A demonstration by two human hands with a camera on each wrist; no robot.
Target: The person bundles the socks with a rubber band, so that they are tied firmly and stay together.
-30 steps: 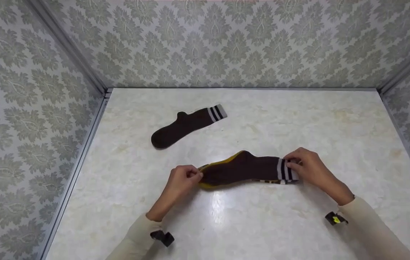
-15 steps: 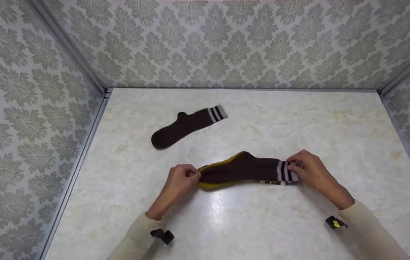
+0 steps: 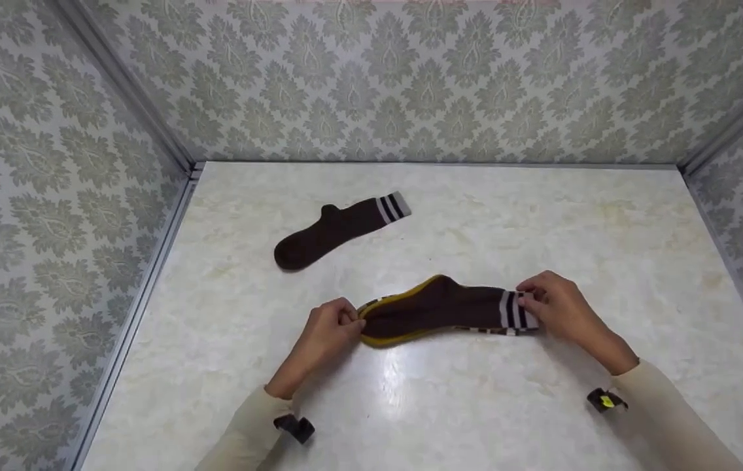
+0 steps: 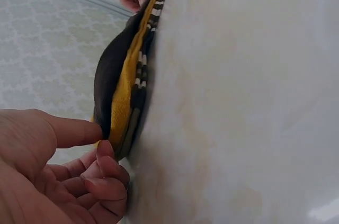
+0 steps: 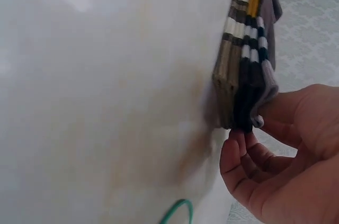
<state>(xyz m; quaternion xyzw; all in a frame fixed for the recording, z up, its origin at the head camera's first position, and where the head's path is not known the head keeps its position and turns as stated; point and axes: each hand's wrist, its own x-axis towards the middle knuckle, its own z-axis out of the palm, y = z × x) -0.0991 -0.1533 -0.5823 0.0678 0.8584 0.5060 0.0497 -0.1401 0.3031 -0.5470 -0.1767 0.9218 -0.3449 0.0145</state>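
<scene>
A dark brown sock (image 3: 437,307) with a grey-and-black striped cuff lies flat on top of a stack of socks. Beneath it, the rim of a yellow sock (image 4: 123,97) shows, and under that are striped socks (image 5: 233,44). At the toe end, my left hand (image 3: 329,327) pinches the brown sock between thumb and index finger. My right hand (image 3: 558,304) pinches its cuff at the other end, thumb on top and fingertips at the lower cuffs. How many layers each hand grips is hard to tell. Another brown sock (image 3: 339,232) lies alone farther back.
The pale marbled table (image 3: 541,222) is bounded by patterned walls (image 3: 384,85) at the back and both sides. Dark wrist devices (image 3: 294,428) hang at both sleeves. A green loop (image 5: 180,208) shows at the bottom of the right wrist view.
Both hands keep their places at toe and cuff, with tiny shifts. More yellow and striped edge shows around the toe of the top sock. The far sock has stayed put.
</scene>
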